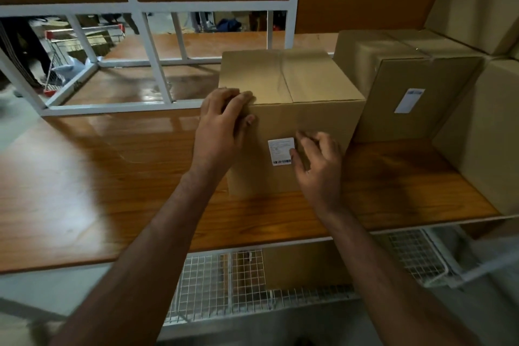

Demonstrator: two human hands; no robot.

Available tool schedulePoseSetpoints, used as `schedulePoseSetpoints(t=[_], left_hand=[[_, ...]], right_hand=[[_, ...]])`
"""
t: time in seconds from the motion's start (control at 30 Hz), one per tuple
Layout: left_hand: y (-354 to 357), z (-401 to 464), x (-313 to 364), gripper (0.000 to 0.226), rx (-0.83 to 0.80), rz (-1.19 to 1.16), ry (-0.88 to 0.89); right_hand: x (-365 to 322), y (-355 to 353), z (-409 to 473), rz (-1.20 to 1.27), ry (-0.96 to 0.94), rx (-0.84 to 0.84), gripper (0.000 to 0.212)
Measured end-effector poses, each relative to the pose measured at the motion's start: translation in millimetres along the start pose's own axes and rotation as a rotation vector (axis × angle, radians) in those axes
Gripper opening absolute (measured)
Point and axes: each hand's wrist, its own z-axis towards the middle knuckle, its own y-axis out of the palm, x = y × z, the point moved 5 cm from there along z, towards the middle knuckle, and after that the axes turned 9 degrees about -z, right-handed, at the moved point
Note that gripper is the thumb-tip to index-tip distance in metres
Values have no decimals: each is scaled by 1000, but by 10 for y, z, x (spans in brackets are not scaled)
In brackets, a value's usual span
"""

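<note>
A sealed brown cardboard box stands on a glossy wooden shelf. A small white barcode label is stuck to the box's front face. My left hand grips the box's top left front corner, fingers over the top edge and thumb on the front. My right hand is at the front face, fingers loosely bent, with the thumb tip touching the label's right edge. It holds nothing.
More cardboard boxes stand to the right, one with a white label, others stacked at the far right. White metal shelf framing runs behind. A wire mesh basket sits below the shelf. A shopping cart and a person's legs show behind at the left.
</note>
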Motion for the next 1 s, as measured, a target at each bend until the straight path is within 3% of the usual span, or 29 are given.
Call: schedulePoseSetpoints(t=[0.27,0.47,0.6,0.8,1.0], left_hand=[[16,-17,-36,43,19,-37,2],[0,-28,-45,43,22,-48,-21],[-15,-32,-61,43,17,-60,-18],[-8,-28,-64,43,17,-66,-21],[10,-36,-58,44,24,-67,-30]], right_hand=[[-58,13,-25,17,67,39,29],[-68,51,7,4,121,26,41],[-97,71,20,-33,114,61,25],[-89,97,-39,-26,144,66,48],[-123,94,-34,-40,152,73,29]])
